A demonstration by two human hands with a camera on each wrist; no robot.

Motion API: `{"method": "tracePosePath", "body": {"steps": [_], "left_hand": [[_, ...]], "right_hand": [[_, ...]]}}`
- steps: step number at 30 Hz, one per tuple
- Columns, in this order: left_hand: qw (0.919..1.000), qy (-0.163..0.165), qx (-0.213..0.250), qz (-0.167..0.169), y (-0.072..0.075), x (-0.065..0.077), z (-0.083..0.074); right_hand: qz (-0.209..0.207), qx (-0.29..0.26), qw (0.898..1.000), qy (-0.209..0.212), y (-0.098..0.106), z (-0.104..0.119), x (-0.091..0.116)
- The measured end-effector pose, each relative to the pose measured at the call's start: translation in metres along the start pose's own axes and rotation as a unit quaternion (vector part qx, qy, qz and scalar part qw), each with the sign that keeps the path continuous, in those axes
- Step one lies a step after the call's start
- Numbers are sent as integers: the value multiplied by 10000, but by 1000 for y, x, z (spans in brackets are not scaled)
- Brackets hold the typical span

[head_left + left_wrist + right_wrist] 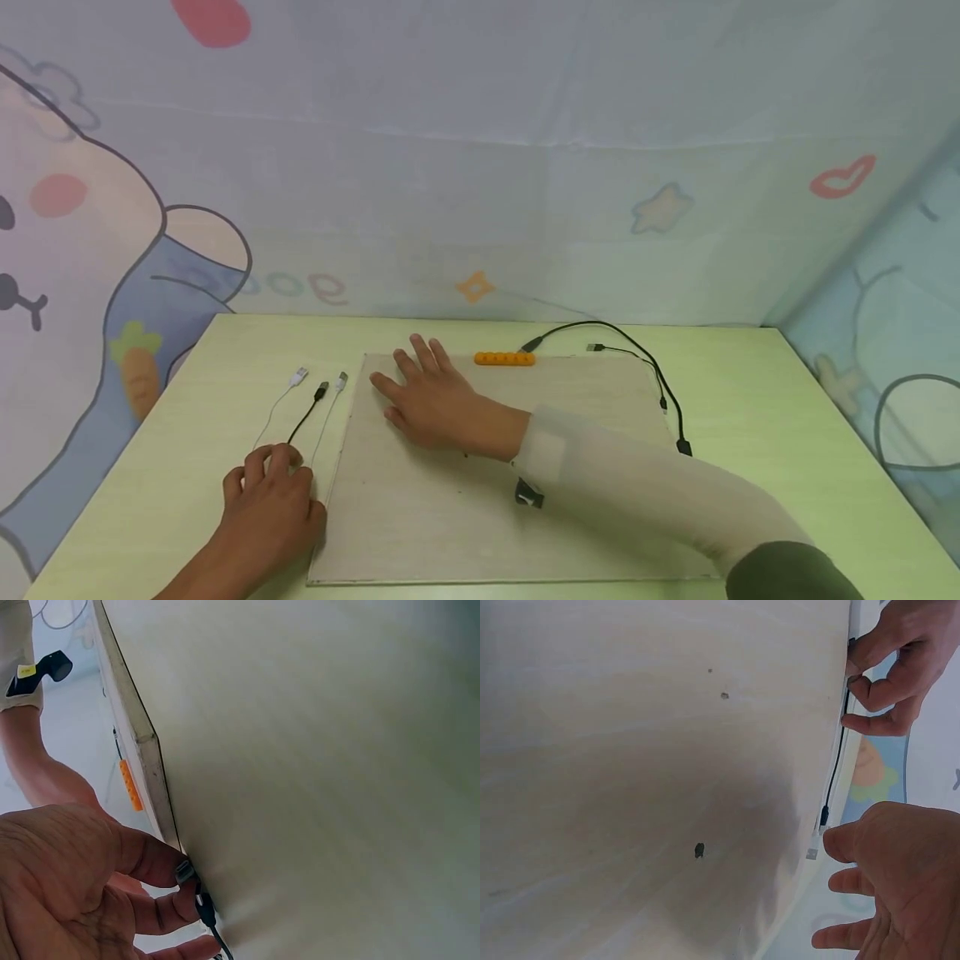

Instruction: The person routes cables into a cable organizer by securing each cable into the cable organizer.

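A short black USB cable (300,421) lies on the table left of a pale wooden board (420,533). My left hand (266,512) pinches this cable's near end with curled fingers at the board's left edge. In the left wrist view, black connectors (204,909) show at the fingertips. A white USB cable lies on each side of it, the left plug (298,377) and the right plug (342,382) pointing away from me. My right hand (431,400) is spread over the board's far left part, holding nothing.
An orange ridged strip (505,359) sits at the board's far edge. Behind and right of it, a thick black cable (637,346) arcs along the board, with a thinner black USB cable (626,351) beside it. A printed cloth backdrop (480,183) hangs behind the table.
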State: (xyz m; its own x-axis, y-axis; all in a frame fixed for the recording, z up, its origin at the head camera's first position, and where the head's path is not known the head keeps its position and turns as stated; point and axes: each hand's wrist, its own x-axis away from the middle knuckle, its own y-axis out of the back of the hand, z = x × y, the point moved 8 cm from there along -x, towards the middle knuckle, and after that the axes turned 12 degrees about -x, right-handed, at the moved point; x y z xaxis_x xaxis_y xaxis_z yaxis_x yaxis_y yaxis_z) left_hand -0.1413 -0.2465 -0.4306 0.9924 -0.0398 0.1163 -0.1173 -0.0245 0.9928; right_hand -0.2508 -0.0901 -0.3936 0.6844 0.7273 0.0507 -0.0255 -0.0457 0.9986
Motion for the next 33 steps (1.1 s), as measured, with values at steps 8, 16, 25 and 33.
{"method": "tracePosePath", "body": {"steps": [8,16,25,33], "left_hand": [[10000,-15,-48,40,0,-1,0],[9999,-68,-75,-32,1,0,-2],[9999,-102,-120,-38,1,0,-2],[9999,-74,-42,74,2,-1,-2]], "right_hand": [[150,-160,9998,-25,-3,3,-15],[76,93,9999,110,0,13,-30],[56,227,9996,187,-1,19,-42],[87,461,9985,267,2,25,-49]]}}
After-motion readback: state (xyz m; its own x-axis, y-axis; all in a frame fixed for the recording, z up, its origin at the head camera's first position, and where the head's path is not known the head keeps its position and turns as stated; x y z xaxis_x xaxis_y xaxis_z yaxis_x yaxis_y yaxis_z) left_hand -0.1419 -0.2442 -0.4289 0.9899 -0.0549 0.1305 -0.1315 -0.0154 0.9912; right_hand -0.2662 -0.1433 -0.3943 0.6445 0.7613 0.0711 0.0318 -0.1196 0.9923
